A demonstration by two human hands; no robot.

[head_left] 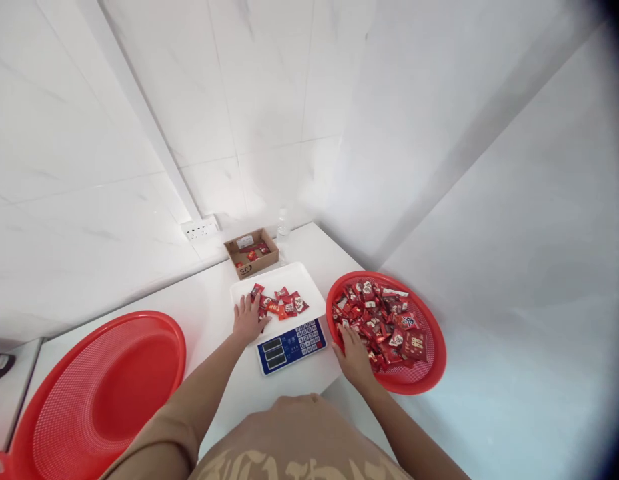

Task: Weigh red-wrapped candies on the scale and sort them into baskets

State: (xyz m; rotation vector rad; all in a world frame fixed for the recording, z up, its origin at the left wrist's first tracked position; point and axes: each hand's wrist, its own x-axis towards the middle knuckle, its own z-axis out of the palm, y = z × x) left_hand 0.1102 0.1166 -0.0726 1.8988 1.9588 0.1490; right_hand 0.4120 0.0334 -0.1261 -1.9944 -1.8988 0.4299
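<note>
Several small red wrapped packets (289, 305) lie on the white pan (308, 283) of a digital scale with a blue keypad panel (292, 346). My left hand (248, 320) rests at the left side of the pan, fingers spread over a few of these packets, not closed around any that I can see. Over the near left rim of a red plastic basket (436, 333) reaches my right hand (353, 355), its fingers stretched out against a heap of red packets (377, 320). The fingertips partly blend into the heap.
Behind the scale stands a small cardboard box (259, 265) with a few red packets inside, beside a clear plastic bottle (283, 225). A second red basket (134, 380) is at the left. A power socket strip (200, 229) sits low on the white wall.
</note>
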